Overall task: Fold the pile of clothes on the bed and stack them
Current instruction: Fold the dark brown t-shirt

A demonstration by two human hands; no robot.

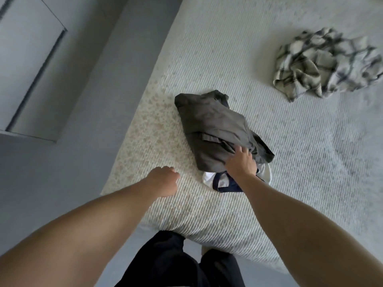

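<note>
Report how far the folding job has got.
Done: a grey garment lies folded on top of a white garment with navy trim, forming a small stack on the bed. In hand: the right hand rests on the grey garment's near edge, fingers spread flat with no grip; the left hand hovers over the bed, holding nothing. Left: the plaid shirt lies crumpled at the far right, unfolded.

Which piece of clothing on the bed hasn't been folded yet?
The plaid shirt, lying crumpled by itself far from both hands. The grey garment and the white one beneath it are already stacked.
</note>
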